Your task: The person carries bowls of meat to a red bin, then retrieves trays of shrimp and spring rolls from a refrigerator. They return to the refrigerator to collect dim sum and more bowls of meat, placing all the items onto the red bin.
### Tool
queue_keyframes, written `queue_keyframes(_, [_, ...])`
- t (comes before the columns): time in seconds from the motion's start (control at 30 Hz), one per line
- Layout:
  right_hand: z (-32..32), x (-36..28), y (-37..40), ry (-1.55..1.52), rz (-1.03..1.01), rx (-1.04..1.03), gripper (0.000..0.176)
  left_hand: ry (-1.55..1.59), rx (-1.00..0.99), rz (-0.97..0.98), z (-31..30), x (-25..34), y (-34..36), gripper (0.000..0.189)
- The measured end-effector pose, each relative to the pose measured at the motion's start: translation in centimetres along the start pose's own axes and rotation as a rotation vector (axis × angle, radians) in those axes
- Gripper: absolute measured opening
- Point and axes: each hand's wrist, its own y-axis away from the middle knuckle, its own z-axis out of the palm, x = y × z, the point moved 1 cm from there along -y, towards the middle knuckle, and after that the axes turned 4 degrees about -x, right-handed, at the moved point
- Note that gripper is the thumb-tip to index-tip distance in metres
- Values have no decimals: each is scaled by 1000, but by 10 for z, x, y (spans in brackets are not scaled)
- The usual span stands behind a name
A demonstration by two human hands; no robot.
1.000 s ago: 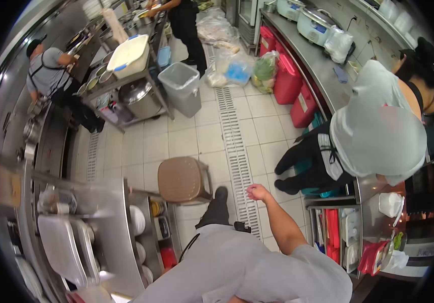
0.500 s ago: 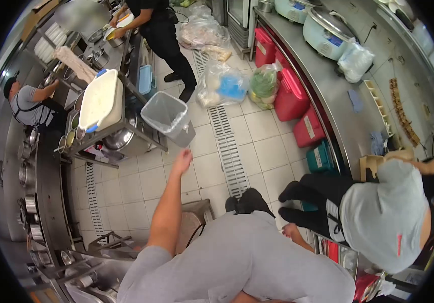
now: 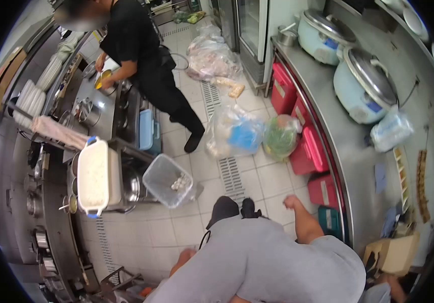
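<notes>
Aisle (image 3: 267,177) open between counter (image 3: 361,171) edge and plastic bin (image 3: 169,182) | right hand (image 3: 291,202) curled closed, empty | left hand hidden

Walking on up the kitchen aisle, the person has brought the clear bin (image 3: 169,180) and the bagged greens (image 3: 280,136) just ahead, and the brown stool has dropped from view. The right hand (image 3: 291,202), loosely curled, has swung forward. The left arm (image 3: 183,258) has fallen back beside the body. The co-worker in grey (image 3: 378,294) has slipped to the lower right edge.
</notes>
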Motion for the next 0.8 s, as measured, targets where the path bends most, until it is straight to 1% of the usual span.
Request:
queue_keyframes(0.03, [-24, 77, -67, -379, 248, 346, 23, 71, -117, -273, 1, -11, 15, 26])
queue_keyframes(0.07, [-111, 87, -59, -434, 226, 467, 21, 103, -187, -517, 0, -13, 21, 26])
queue_keyframes(0.1, [-207, 37, -1, -728, 127, 791, 20, 132, -213, -655, -1, -12, 25, 27])
queue_keyframes(0.13, [-276, 17, 25, -853, 93, 902, 22, 160, -214, -736, -5, -10, 18, 27])
queue_keyframes(0.17, [-319, 39, 5, -783, -14, 978, 24, 181, -203, -771, -10, -8, 2, 27])
queue_keyframes(0.2, [-354, 65, -27, -794, -68, 1046, 23, 192, -192, -781, -16, -6, -19, 27])
queue_keyframes(0.27, [-428, 34, -8, -978, -61, 1063, 20, 185, -178, -740, -31, -5, -71, 27])
queue_keyframes(0.3, [-445, 36, -22, -996, -45, 1064, 20, 161, -175, -700, -45, -5, -104, 28])
queue_keyframes(0.37, [-459, 41, -44, -1036, -2, 989, 19, 61, -180, -591, -75, -8, -181, 28])
queue_keyframes(0.4, [-453, 52, -63, -919, 25, 961, 18, -30, -189, -516, -95, -7, -223, 28])
queue_keyframes(0.43, [-446, 64, -76, -916, 45, 941, 18, -156, -185, -433, -121, -9, -272, 28])
queue_keyframes(0.47, [-431, 71, -88, -970, 67, 757, 17, -298, -163, -344, -146, -3, -330, 29])
queue_keyframes(0.5, [-410, 74, -103, -1025, 83, 567, 16, -388, -90, -262, -177, 12, -400, 29])
queue_keyframes(0.53, [-385, 87, -117, -968, 193, 391, 21, 207, 137, -372, -223, 51, -450, 33])
queue_keyframes(0.57, [-358, 101, -133, -904, 295, 220, 26, 257, 310, -216, -270, 118, -492, 32])
queue_keyframes(0.6, [-327, 106, -151, -909, 291, 206, 26, 259, 310, -23, -328, 207, -516, 32])
queue_keyframes(0.63, [-294, 111, -167, -892, 313, 80, 28, 493, 307, 219, -351, 225, -559, 33])
queue_keyframes(0.67, [-269, 115, -179, -873, 335, -43, 29, 425, 275, 211, -385, 275, -574, 33])
queue_keyframes(0.7, [-264, 119, -188, -853, 355, -167, 30, 356, 241, 203, -421, 338, -570, 33])
queue_keyframes(0.73, [-274, 113, -196, -833, 337, -169, 28, 350, 235, 201, -440, 373, -572, 33])
queue_keyframes(0.77, [-291, 105, -206, -825, 310, -121, 27, 482, 194, 258, -455, 402, -576, 33])
queue_keyframes(0.8, [-316, 95, -217, -818, 290, -78, 25, 615, 150, 310, -465, 416, -586, 32])
